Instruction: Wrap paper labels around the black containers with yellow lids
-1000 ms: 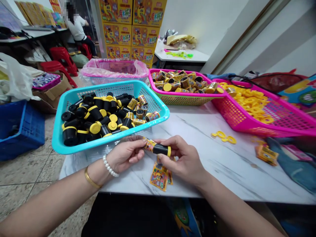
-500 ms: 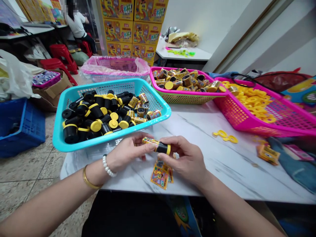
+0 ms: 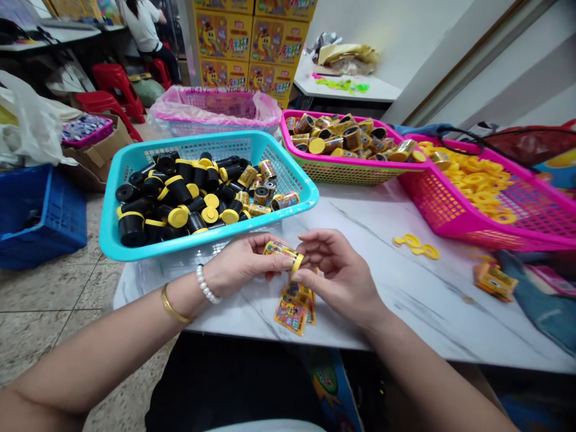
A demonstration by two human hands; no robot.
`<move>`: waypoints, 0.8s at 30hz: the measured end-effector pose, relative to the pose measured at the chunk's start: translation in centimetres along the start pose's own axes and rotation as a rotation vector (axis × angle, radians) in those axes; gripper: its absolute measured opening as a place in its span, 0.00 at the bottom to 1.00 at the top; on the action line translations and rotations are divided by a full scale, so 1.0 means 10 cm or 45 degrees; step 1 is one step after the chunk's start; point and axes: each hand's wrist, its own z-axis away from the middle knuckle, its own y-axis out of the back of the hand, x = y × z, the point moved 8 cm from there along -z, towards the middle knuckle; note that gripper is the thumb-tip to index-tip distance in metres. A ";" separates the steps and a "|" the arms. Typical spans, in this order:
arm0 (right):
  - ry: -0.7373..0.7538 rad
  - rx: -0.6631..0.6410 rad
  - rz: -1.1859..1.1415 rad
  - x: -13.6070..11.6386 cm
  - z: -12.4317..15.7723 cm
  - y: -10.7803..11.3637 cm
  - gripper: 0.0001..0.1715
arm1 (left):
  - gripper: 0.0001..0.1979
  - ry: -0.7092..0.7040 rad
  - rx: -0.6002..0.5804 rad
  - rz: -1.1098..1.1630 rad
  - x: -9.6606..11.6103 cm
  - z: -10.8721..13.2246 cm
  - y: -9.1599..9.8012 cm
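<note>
Both my hands meet over the near edge of the white marble table (image 3: 369, 282). My left hand (image 3: 243, 267) pinches a small black cylinder with a yellow rim and a printed label (image 3: 282, 252) round it. My right hand (image 3: 339, 273) grips the same cylinder from the other end, fingers curled over it. Under my hands lies a small pile of printed orange labels (image 3: 294, 306). Just beyond stands a turquoise basket (image 3: 211, 240) of black and yellow cylinders (image 3: 180, 198), a few of them labelled.
A pink basket (image 3: 346, 171) of labelled cylinders stands behind, another pink basket (image 3: 450, 216) with yellow rings at right. Loose yellow rings (image 3: 416, 245) lie on the table. A blue crate (image 3: 36, 216), red stools and stacked yellow cartons (image 3: 252, 42) are on the floor; a seated person (image 3: 144, 30) is far back.
The label has slid over the black cylinder, which is now nearly covered. My hands have closed in toward each other, and the view has tilted slightly down.
</note>
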 end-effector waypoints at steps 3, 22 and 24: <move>0.234 0.077 0.284 -0.13 0.04 0.00 0.16 | 0.24 0.010 -0.052 0.055 0.02 0.03 0.01; -0.032 0.088 0.032 0.09 0.00 -0.03 0.10 | 0.17 -0.140 0.082 -0.467 0.12 0.12 0.06; 0.187 0.120 0.232 -0.03 0.01 0.00 0.11 | 0.20 -0.058 0.082 -0.456 0.09 0.12 0.11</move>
